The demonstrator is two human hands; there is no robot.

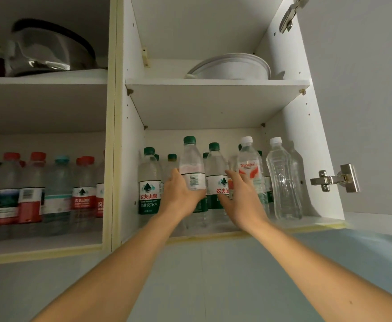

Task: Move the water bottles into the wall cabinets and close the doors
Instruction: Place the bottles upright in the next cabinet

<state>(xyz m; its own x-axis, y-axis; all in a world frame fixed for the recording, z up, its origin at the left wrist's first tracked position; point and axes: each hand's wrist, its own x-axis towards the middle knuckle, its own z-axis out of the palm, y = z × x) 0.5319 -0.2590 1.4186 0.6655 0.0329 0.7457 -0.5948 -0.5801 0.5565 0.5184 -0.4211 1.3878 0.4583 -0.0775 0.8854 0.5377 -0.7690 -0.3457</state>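
I see my left hand (182, 194) wrapped around a green-capped bottle (192, 166), holding it raised above the lower shelf (216, 228) of the right cabinet, among other green-capped bottles. My right hand (241, 197) is spread, its fingers against the neighbouring bottle (217, 173), just beside a white-capped bottle (250, 168). Red-capped bottles (34, 189) fill the left cabinet, a white basin (232, 67) sits on the upper shelf, and both doors are open.

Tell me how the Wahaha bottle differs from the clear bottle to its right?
The Wahaha bottle carries a red-and-white label; the clear bottle shows none. The Wahaha bottle stands right beside the right hand; the clear bottle stands apart from both hands. Both are upright, white-capped, on the same lower shelf.
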